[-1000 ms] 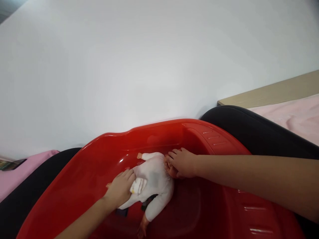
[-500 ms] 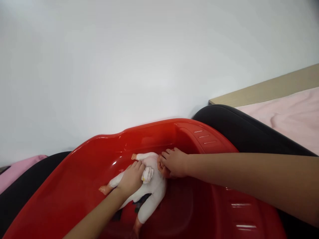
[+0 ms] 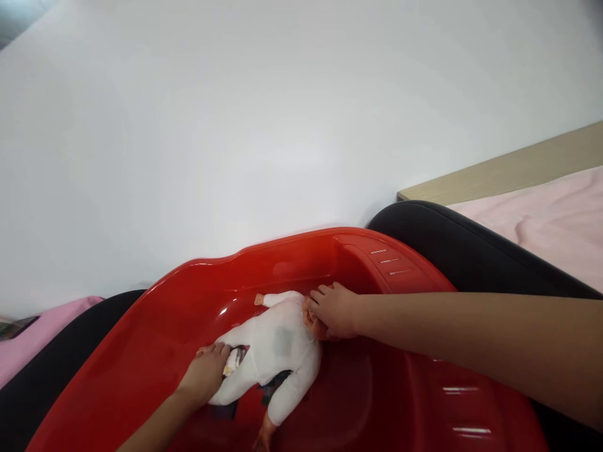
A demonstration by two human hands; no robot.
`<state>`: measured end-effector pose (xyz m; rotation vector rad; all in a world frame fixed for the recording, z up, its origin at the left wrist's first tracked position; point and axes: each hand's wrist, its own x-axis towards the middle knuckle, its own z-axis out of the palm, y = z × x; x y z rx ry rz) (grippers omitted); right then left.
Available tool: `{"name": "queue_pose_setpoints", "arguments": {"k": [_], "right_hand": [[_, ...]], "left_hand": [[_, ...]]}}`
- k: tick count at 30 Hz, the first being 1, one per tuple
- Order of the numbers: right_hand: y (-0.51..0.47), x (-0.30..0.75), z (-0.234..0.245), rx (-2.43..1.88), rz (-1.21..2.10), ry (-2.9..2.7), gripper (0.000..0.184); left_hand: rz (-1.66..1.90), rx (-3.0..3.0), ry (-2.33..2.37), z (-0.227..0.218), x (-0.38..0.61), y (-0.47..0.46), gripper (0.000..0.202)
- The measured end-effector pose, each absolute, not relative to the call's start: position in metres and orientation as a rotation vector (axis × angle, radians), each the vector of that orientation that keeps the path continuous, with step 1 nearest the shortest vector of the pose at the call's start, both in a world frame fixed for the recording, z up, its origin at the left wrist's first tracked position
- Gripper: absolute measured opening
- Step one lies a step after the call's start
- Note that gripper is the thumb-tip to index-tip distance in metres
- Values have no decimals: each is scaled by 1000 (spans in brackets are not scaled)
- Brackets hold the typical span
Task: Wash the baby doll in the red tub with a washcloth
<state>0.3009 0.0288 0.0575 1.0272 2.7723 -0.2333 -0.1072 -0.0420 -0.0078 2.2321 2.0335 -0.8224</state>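
Note:
A baby doll (image 3: 277, 348) in a white suit lies stretched out in a red plastic baby bathtub (image 3: 136, 358); a greyish square patch shows on its torso. My right hand (image 3: 334, 309) is closed around the doll's head, which it mostly covers. Over at one of the doll's feet, my left hand (image 3: 205, 371) holds a small crumpled white cloth (image 3: 234, 362) with a yellow mark, its fingers curled by the leg. The cloth shows beside the fingers, between the doll's legs. Dark shapes appear on the tub floor under the doll.
A white surface (image 3: 264, 125) fills the area beyond the tub. Black padded shapes (image 3: 424, 238) flank it on both sides. Pink fabric (image 3: 560, 207) lies at the right beside a wooden edge (image 3: 509, 164), and more pink cloth (image 3: 66, 317) is at the left.
My left hand has slid with the white cloth from the doll's torso down to its leg, left and toward me. My right hand stays at the head.

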Motion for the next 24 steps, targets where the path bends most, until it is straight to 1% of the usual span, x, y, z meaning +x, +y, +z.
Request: {"name": "queue_pose_setpoints", "arguments": {"k": [3, 6, 11, 13, 15, 19, 20, 24], "right_hand": [[27, 301, 61, 1036, -239, 2766, 74], [27, 301, 64, 1019, -221, 2761, 76], [27, 301, 60, 1028, -191, 2772, 76], [27, 301, 55, 1030, -192, 2802, 80], [27, 302, 50, 1028, -192, 2841, 78], [26, 303, 45, 1046, -184, 2899, 66], [27, 304, 44, 1044, -189, 2904, 66], [29, 303, 46, 1007, -235, 2888, 77]], "left_hand": [[-816, 2170, 2071, -6, -115, -49, 36], [-664, 2212, 2068, 8, -99, -47, 33], [-416, 2372, 2058, 35, -41, -38, 24], [-314, 2459, 2032, 40, -12, -34, 20], [-256, 2523, 1990, 42, 17, -30, 14], [-363, 2725, 1597, 40, 60, -25, 26], [-403, 2766, 1515, 39, 63, -26, 28], [-539, 2840, 1339, 30, 42, -33, 32]]}}
